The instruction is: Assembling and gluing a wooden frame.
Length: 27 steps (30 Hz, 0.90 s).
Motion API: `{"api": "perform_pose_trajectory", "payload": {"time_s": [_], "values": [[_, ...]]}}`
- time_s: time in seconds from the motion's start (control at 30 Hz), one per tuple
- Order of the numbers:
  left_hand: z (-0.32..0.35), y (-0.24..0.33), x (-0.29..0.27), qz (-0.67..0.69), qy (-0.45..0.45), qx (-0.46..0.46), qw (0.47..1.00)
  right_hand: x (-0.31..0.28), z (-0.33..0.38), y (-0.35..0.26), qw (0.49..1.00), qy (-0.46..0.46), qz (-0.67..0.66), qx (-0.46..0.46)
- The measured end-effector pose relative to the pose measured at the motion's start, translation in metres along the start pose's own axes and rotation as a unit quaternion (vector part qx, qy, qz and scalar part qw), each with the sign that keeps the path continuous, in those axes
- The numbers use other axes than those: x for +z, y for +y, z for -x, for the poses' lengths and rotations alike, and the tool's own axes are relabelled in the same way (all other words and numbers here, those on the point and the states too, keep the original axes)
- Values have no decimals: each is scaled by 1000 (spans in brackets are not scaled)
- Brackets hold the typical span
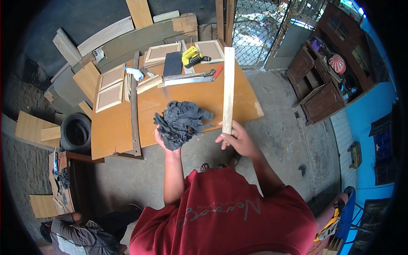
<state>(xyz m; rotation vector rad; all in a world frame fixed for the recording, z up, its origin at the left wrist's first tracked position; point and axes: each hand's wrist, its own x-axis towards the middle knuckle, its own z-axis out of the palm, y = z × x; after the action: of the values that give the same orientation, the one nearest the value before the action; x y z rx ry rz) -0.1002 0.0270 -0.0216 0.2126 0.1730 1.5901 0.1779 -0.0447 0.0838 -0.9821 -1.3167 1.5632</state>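
Over the near edge of the workbench (123,140) we hold one wooden slat (228,85) in our right hand (236,138), fingers closed on its near end; its long axis points straight away across the bench. Our left hand (163,140) grips one grey rag (180,121). Bare floor lies to the right.
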Motion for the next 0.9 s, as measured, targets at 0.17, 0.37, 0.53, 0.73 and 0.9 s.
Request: {"api": "perform_pose_trajectory", "payload": {"time_s": [0.17, 0.37, 0.53, 0.73, 0.9], "values": [[12, -7, 13, -16, 6, -16, 1000, 26, -32, 27, 999, -26, 39, -25], [24, -8, 24, -12, -5, 1, 1000, 75, -80, 55, 958, 5, 209, -194], [22, -5, 14, -188, 222, 93, 952, 106, -68, 72, 943, -78, 295, -130], [18, -8, -7, -216, 286, 130, 924, 88, -52, 55, 945, -118, 297, -65], [-12, -29, -31, -137, 261, -5, 956, 32, -21, 51, 950, -95, 297, -6]]}}
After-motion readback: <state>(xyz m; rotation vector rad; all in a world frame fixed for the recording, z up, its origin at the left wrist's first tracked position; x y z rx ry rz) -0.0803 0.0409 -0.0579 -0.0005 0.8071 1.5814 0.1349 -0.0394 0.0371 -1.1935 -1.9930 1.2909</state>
